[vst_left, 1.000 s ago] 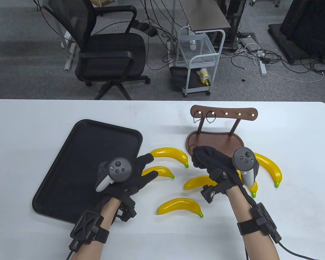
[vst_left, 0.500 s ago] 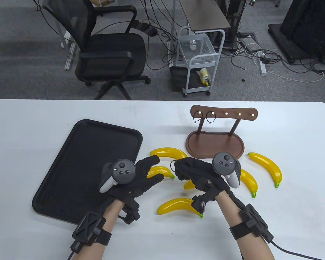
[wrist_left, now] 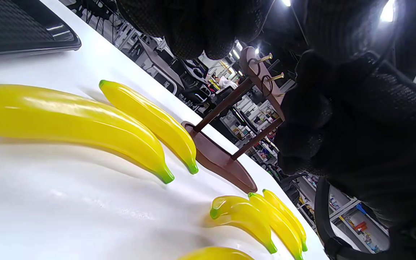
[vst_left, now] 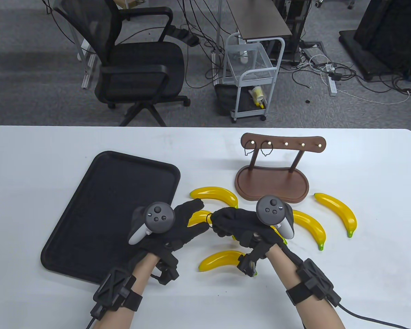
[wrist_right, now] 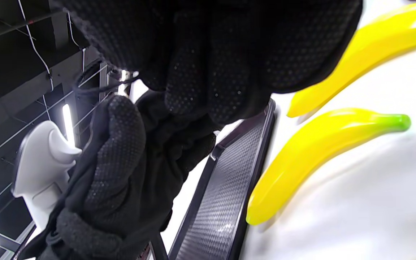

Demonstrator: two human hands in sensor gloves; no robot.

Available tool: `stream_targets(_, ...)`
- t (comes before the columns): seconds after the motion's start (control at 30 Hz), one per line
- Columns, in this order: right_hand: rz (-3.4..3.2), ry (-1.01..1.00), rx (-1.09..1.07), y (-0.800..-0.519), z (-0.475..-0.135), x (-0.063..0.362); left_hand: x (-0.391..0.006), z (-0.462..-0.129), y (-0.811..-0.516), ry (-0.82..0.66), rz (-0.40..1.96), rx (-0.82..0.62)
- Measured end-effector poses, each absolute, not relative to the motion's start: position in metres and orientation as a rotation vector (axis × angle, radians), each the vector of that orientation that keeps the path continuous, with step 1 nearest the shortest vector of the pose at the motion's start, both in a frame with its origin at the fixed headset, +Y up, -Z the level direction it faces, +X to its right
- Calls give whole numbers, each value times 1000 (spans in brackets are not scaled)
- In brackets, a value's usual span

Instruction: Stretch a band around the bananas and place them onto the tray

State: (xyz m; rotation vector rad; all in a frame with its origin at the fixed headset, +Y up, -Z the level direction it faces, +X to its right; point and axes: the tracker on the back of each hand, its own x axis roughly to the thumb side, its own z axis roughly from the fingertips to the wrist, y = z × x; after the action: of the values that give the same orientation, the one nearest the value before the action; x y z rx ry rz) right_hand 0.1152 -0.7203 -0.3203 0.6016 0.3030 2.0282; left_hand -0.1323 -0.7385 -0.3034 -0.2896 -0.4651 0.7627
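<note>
Several yellow bananas lie loose on the white table: one (vst_left: pixel 214 194) by the tray, one (vst_left: pixel 199 218) under my left fingers, one (vst_left: pixel 222 260) near the front, two (vst_left: pixel 310 228) (vst_left: pixel 339 212) at the right. My right hand (vst_left: pixel 219 222) is curled and pinches a thin black band (vst_left: pixel 209 218), a loop also seen in the right wrist view as the band (wrist_right: pixel 96 77). With fingers spread straight, my left hand (vst_left: pixel 197 216) reaches up to the right hand's fingertips over that banana; contact with the band cannot be told. The black tray (vst_left: pixel 99 205) lies at the left.
A brown wooden stand (vst_left: pixel 272 181) with brass pegs stands behind the bananas; two more bands (vst_left: pixel 249 148) (vst_left: pixel 266 147) hang on its left pegs. Beyond the table's far edge are an office chair (vst_left: pixel 137 68) and a small cart (vst_left: pixel 250 78).
My right hand has moved left from the stand's base to meet the left hand, carrying the band. The left hand shifted slightly right. Bananas at the right became uncovered.
</note>
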Motion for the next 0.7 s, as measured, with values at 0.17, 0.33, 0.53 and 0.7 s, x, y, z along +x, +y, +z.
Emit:
stream_targets(0.17, 2046, 334, 611, -726, -320, 111, -134, -305, -743, -455, 762, -303)
stream_targets(0.33, 2061, 361, 620, -730, -319, 107, -134, -305, -745, -453, 762, -317)
stream_targets(0.53, 2073, 402, 644, -735, -317, 103, -132, -305, -746, -475, 765, -331)
stream_targets(0.7, 2071, 421, 653, -736, -316, 101, -130, -304, -746, -492, 775, -344)
